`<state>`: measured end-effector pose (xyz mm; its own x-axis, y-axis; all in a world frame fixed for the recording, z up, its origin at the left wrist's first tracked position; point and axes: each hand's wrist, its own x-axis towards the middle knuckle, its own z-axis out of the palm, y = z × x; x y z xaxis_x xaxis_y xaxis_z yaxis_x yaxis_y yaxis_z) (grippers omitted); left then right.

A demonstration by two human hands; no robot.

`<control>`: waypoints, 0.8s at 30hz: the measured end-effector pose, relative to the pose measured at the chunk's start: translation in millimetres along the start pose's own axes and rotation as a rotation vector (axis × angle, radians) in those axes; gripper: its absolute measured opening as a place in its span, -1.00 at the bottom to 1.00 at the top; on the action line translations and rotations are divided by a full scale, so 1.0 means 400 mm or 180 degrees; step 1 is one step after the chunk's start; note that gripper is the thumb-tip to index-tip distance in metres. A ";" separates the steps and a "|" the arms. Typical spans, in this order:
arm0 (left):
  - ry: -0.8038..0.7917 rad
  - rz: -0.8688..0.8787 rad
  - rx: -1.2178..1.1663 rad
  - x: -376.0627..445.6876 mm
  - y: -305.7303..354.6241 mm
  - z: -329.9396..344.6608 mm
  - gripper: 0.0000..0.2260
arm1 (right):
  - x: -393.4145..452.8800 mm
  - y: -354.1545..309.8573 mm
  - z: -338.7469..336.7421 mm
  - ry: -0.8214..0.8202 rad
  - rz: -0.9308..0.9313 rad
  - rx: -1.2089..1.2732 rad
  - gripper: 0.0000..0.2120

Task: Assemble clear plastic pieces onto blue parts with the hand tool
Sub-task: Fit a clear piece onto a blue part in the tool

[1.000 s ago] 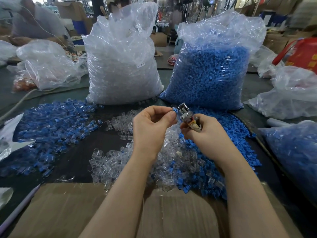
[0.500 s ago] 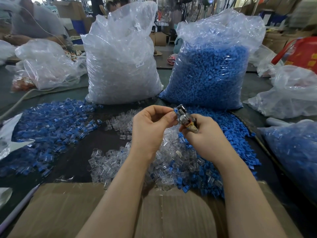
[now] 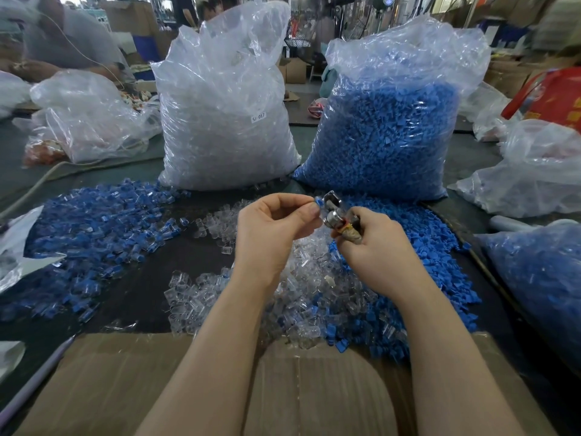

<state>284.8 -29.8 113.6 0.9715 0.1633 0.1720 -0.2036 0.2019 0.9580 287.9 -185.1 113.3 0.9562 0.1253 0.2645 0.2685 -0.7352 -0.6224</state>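
Left hand (image 3: pixel 270 228) pinches small blue part (image 3: pixel 318 202); right hand (image 3: pixel 374 247) grips shiny metal tool (image 3: pixel 334 215).

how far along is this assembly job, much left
Done: a pile of assembled clear-and-blue pieces lies at the left. In hand: the left hand pinches a small blue part at the metal hand tool held by the right hand. Left: loose clear pieces and two nearly full bags, clear and blue.
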 end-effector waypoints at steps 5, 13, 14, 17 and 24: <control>0.1068 0.0234 0.1619 0.036 -0.001 -0.129 -0.91 | 0.005 0.027 -0.006 0.0274 0.0250 -0.0215 -0.90; 0.2026 -0.0466 0.3614 0.031 -0.032 -0.295 -0.80 | 0.007 0.043 -0.007 0.0309 0.0375 -0.0588 -0.85; 0.2048 -0.0528 0.3611 0.030 -0.034 -0.298 -0.76 | 0.006 0.042 -0.006 0.0288 0.0363 -0.0631 -0.85; 0.1955 -0.0600 0.3731 0.033 -0.036 -0.292 -0.70 | 0.006 0.042 -0.002 0.0267 0.0341 -0.0758 -0.86; 0.1212 -0.0110 0.3048 0.037 -0.005 -0.163 -0.76 | 0.007 0.028 0.015 0.0287 0.0240 -0.0874 -0.73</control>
<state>291.7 35.2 99.1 0.8381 0.5007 0.2165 0.1679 -0.6144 0.7709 294.4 -189.0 102.7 0.9547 0.0129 0.2973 0.1439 -0.8944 -0.4235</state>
